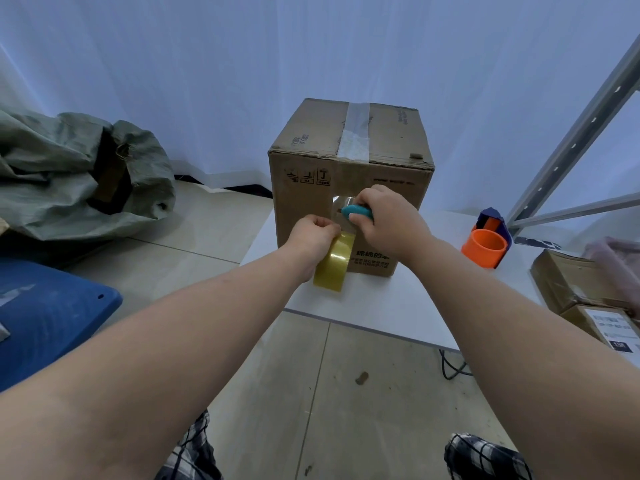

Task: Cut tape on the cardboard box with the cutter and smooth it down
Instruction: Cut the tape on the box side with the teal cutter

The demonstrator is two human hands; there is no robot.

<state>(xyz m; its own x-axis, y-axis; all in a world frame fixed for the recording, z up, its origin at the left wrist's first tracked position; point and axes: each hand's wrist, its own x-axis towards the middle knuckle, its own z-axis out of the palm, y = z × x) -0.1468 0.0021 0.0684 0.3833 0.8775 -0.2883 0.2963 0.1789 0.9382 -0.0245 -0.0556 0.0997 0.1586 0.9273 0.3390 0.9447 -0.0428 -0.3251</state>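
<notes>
A brown cardboard box [377, 140] stands upright on a white table [381, 306], with clear tape [355, 133] running over its top seam and down the front face. My left hand [311, 237] grips a yellowish tape roll [334, 263] held against the lower front of the box. My right hand [386, 218] is closed around a teal cutter [356, 212], whose tip touches the stretched tape just above the roll.
An orange and blue tape dispenser [488, 242] sits on the table to the right. More cardboard boxes [581, 292] lie at the far right beside a metal shelf frame [571, 150]. A green sack [79, 174] and a blue object [45, 317] are on the floor at left.
</notes>
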